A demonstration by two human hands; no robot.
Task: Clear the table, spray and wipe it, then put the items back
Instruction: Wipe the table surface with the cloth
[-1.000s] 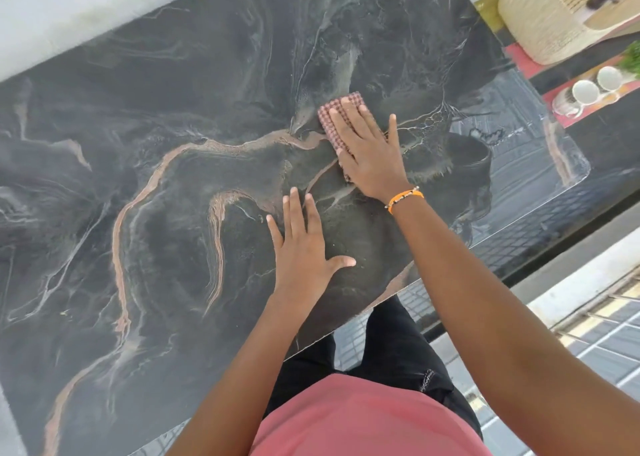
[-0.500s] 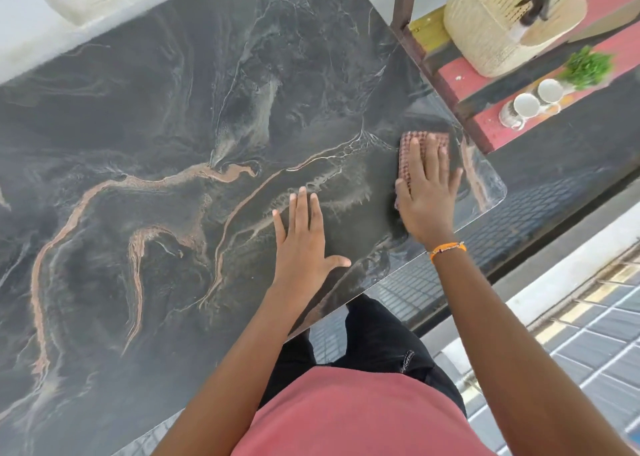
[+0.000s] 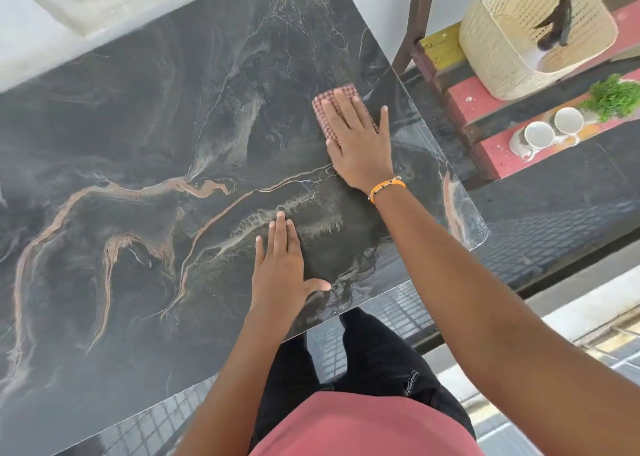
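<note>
The right hand [image 3: 360, 147] presses flat on the checked cloth [image 3: 323, 114] near the table [image 3: 138, 143]'s far right edge; the left hand [image 3: 282, 268] rests flat, fingers straight, nearer. Beyond that edge stand a basket [image 3: 512, 60] and two cups [image 3: 550, 129].

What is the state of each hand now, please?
Left hand: open, flat on the table, holding nothing.
Right hand: open, straight fingers pressing the cloth on the table.

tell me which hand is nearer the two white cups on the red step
Right. The right hand presses the cloth near the table's edge facing the white cups; the left hand rests flat farther away.
</note>
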